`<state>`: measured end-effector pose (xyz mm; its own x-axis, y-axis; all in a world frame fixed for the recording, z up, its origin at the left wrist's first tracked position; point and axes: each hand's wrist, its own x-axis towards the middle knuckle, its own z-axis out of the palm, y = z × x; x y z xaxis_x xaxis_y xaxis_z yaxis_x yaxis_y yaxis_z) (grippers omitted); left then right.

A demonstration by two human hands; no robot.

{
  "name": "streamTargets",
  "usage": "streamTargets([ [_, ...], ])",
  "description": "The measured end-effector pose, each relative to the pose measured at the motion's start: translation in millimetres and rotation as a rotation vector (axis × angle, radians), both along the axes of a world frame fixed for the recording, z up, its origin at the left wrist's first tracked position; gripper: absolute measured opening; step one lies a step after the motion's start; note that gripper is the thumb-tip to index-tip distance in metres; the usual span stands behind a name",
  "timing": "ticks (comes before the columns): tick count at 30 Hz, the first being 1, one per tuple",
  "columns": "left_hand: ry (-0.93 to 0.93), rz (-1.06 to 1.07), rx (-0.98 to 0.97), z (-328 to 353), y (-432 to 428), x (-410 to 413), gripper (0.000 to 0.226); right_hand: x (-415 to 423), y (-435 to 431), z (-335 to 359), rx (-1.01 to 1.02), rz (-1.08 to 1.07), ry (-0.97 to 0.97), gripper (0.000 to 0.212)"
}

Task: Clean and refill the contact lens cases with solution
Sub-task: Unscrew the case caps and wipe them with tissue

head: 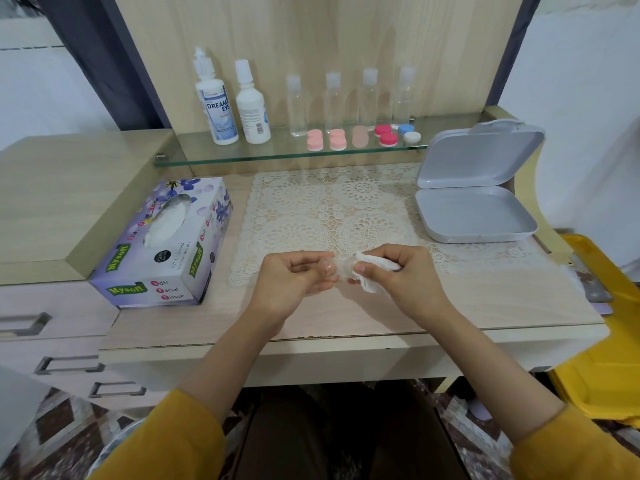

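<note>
My left hand (298, 277) pinches a small clear contact lens case (337, 266) above the front of the desk. My right hand (398, 271) grips a crumpled white tissue (372, 268) pressed against that case. On the glass shelf (242, 155) at the back lie several capped lens cases: pale pink ones (327, 139), a deep pink one (385, 135) and a blue and white one (408, 132). Two white solution bottles (216, 105) stand at the shelf's left end.
A purple tissue box (166, 244) lies at the left of the desk. A lace mat (329, 209) covers the middle. An open grey hinged box (474, 199) sits at the right. Several clear small bottles (349, 100) stand on the shelf. A yellow tray (602, 323) is at the far right.
</note>
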<state>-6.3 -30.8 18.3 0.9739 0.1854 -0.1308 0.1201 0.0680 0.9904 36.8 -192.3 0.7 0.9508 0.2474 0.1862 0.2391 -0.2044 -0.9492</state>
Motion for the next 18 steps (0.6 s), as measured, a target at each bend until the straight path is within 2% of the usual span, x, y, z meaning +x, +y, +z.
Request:
streamTargets([
  [11,-0.017,-0.021,-0.006,-1.9,-3.6,-2.6,0.011,-3.3,7.7,2.1,0.016,-0.101,-0.039,0.027],
  [18,0.034,-0.070,0.056,-1.9,5.4,3.6,0.018,-3.4,2.4,0.6,0.125,0.001,-0.049,0.012],
])
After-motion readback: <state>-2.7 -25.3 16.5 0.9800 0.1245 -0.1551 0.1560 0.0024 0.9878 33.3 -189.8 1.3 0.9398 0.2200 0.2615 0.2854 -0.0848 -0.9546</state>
